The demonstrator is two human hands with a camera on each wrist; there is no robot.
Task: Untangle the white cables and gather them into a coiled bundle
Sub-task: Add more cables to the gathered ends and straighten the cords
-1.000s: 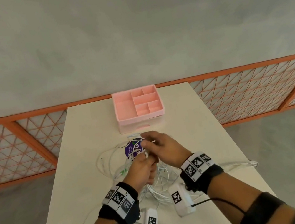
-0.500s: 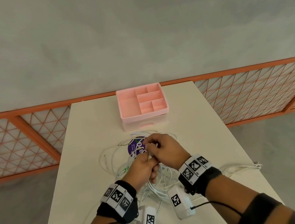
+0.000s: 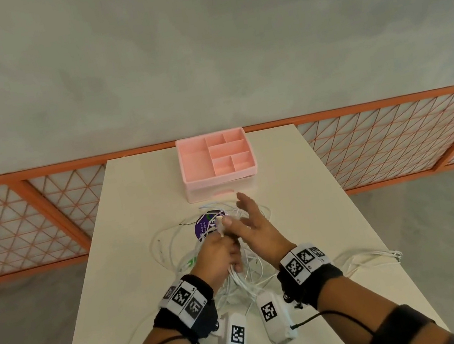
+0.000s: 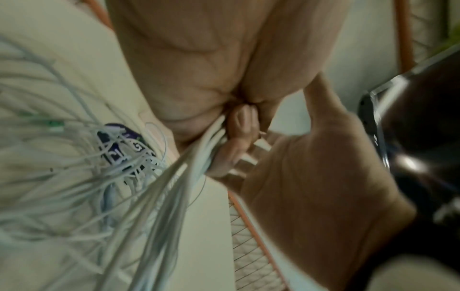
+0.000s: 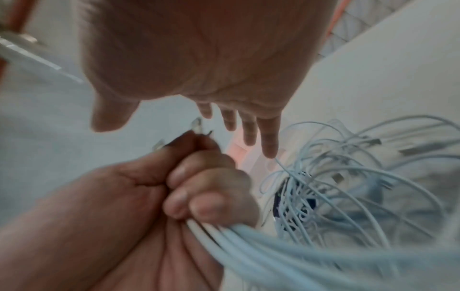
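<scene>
Gathering step in hand. Left hand [image 3: 218, 253] fisted round a sheaf of white cables [image 3: 239, 282], plug ends poking up past the thumb. Right hand [image 3: 254, 227] spread and holding nothing, fingers reaching out over the tangle. Remaining loops strewn on the table [image 3: 135, 205], partly across a purple disc [image 3: 203, 225], near the pink organizer [image 3: 216, 163]. Next, by judgement: pick another loose strand, draw free, feed into the fist.

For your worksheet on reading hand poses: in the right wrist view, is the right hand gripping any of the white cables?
No. The right hand is spread with straight fingers, while the left hand grips the white cables.
</scene>
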